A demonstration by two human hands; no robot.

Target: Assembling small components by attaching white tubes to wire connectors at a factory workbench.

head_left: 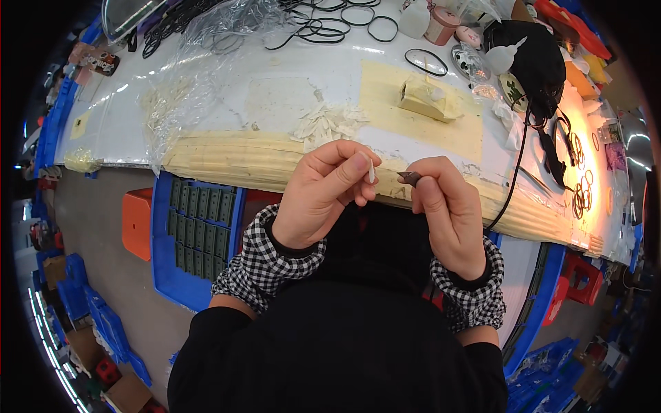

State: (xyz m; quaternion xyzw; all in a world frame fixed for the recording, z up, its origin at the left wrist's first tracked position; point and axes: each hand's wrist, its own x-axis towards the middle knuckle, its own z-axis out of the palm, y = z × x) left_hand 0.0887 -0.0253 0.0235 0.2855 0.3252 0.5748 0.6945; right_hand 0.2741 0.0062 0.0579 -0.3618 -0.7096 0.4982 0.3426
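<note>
The left hand [318, 193] pinched a small, slender, white piece [372, 172], while the right hand [451, 215], near but not touching it, gripped a small, dark, pointed piece [411, 178].

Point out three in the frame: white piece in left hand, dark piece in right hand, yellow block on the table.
White piece [372, 172]: head view, middle of its visible length.
Dark piece [412, 178]: head view, its exposed dark body.
Yellow block [421, 106]: head view, its near side.
</note>
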